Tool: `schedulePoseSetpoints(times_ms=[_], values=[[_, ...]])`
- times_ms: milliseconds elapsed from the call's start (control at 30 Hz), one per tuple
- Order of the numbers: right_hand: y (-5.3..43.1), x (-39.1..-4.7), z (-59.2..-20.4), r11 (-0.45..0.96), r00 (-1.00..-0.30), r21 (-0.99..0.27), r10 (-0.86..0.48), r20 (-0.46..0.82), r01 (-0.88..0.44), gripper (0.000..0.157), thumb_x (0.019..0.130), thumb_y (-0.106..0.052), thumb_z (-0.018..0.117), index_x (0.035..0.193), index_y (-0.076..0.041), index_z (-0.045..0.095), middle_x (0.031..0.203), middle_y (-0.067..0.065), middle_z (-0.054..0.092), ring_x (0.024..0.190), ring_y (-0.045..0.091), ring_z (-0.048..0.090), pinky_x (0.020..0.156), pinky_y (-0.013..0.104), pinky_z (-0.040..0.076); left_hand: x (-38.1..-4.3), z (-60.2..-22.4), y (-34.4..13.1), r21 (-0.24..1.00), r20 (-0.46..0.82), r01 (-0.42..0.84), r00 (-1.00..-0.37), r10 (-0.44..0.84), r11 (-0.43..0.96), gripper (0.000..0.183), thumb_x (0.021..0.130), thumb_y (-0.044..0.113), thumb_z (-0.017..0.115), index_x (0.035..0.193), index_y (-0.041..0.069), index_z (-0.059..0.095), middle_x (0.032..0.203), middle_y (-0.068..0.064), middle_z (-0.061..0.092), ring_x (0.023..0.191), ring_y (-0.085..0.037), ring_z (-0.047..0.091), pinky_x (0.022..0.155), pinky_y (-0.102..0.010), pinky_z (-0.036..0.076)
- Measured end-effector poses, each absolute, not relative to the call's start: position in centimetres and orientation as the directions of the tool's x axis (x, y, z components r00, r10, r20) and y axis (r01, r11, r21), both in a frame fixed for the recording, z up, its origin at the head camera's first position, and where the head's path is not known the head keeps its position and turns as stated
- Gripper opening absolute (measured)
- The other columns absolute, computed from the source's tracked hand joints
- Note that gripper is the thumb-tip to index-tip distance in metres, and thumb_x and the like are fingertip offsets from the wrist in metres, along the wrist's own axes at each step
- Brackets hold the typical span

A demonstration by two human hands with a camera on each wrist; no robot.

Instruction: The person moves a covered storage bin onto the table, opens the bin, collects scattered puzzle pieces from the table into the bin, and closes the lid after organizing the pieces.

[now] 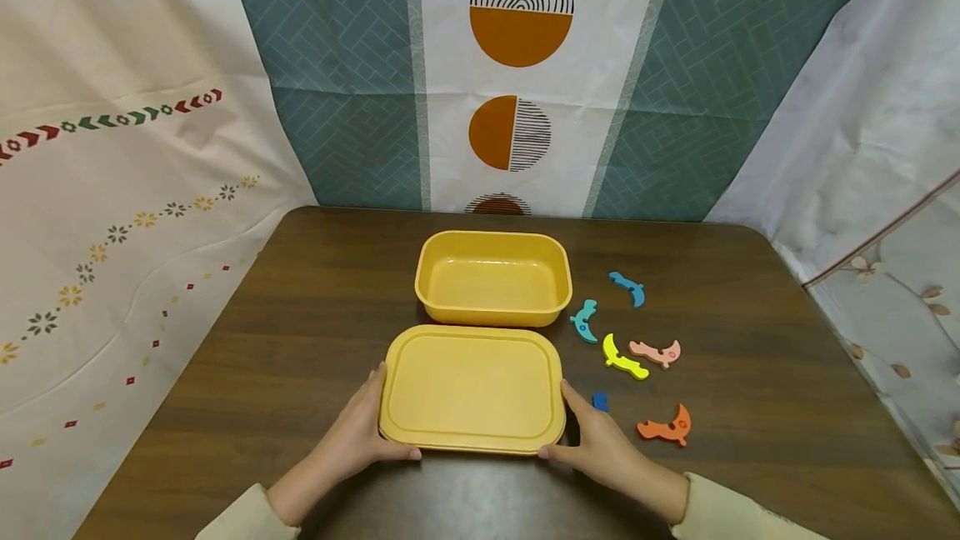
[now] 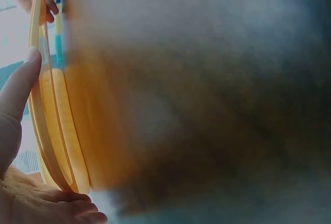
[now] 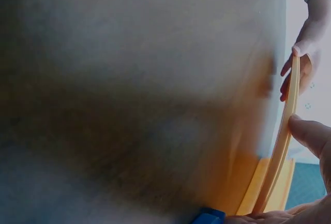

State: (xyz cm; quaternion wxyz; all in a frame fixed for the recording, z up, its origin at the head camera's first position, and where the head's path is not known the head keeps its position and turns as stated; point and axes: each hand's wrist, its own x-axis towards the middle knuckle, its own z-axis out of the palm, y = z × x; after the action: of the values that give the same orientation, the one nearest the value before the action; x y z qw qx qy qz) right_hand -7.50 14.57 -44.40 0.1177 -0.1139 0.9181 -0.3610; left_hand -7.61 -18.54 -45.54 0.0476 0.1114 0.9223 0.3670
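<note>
Both hands hold a yellow rectangular lid (image 1: 474,390) with rounded corners, in front of an open yellow container (image 1: 495,282) in the head view. My left hand (image 1: 363,432) grips the lid's left side, its thumb at the near edge. At the right side, my right hand (image 1: 600,444) grips the lid the same way. Seen edge-on in the left wrist view, the lid (image 2: 37,105) stands off the dark tabletop, with the left thumb (image 2: 23,87) on its rim. In the right wrist view the right thumb (image 3: 309,133) presses the lid's edge.
Right of the container lie several small curved toy pieces: a blue one (image 1: 628,288), a teal one (image 1: 584,322), a yellow one (image 1: 622,359), a pink one (image 1: 656,352) and an orange one (image 1: 666,427). A dark blue piece (image 1: 600,402) sits beside the right hand. Patterned cloths (image 1: 352,107) surround the wooden table (image 1: 300,315).
</note>
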Motion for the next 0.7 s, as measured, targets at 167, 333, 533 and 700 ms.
schedulePoseSetpoints(times_ms=[167,333,533,700], values=[[14.44,-7.42,-44.45,0.718,-0.938,-0.682,-0.317,-0.141,-0.14,0.1,0.07,-0.034,0.084,0.141,0.014,0.032,0.141,0.03,0.042,0.126,0.041,0.047,0.098,0.051,0.043,-7.52,-45.61,-18.72,0.686,-0.029,0.157,-0.97,0.242,0.711,0.13,0.053,0.038,0.093,0.143,-0.018,0.017,0.146,-0.039,0.024,0.134,-0.053,0.026,0.105,-0.062,0.029],[14.35,-7.42,-44.62,0.727,-0.928,-0.668,-0.341,-0.148,-0.161,0.102,0.07,-0.035,0.084,0.142,0.014,0.03,0.141,0.031,0.041,0.126,0.042,0.046,0.097,0.052,0.043,-7.49,-45.74,-18.9,0.681,-0.032,0.156,-0.97,0.242,0.715,0.13,0.053,0.037,0.093,0.142,-0.019,0.017,0.144,-0.04,0.026,0.133,-0.054,0.028,0.105,-0.061,0.03],[14.13,-7.3,-44.71,0.733,-0.923,-0.666,-0.339,-0.181,-0.138,0.103,0.07,-0.036,0.083,0.143,0.013,0.029,0.142,0.031,0.04,0.128,0.043,0.044,0.099,0.053,0.041,-7.49,-46.02,-19.11,0.686,-0.066,0.125,-0.971,0.232,0.717,0.131,0.052,0.039,0.093,0.142,-0.019,0.016,0.145,-0.04,0.023,0.135,-0.053,0.024,0.106,-0.061,0.029],[13.98,-7.23,-44.8,0.738,-0.925,-0.665,-0.324,-0.199,-0.115,0.103,0.07,-0.035,0.084,0.143,0.012,0.029,0.143,0.031,0.039,0.129,0.044,0.042,0.101,0.055,0.039,-7.45,-46.22,-19.11,0.689,-0.093,0.098,-0.971,0.221,0.718,0.131,0.052,0.038,0.093,0.143,-0.018,0.016,0.147,-0.039,0.022,0.137,-0.051,0.021,0.106,-0.06,0.028]])
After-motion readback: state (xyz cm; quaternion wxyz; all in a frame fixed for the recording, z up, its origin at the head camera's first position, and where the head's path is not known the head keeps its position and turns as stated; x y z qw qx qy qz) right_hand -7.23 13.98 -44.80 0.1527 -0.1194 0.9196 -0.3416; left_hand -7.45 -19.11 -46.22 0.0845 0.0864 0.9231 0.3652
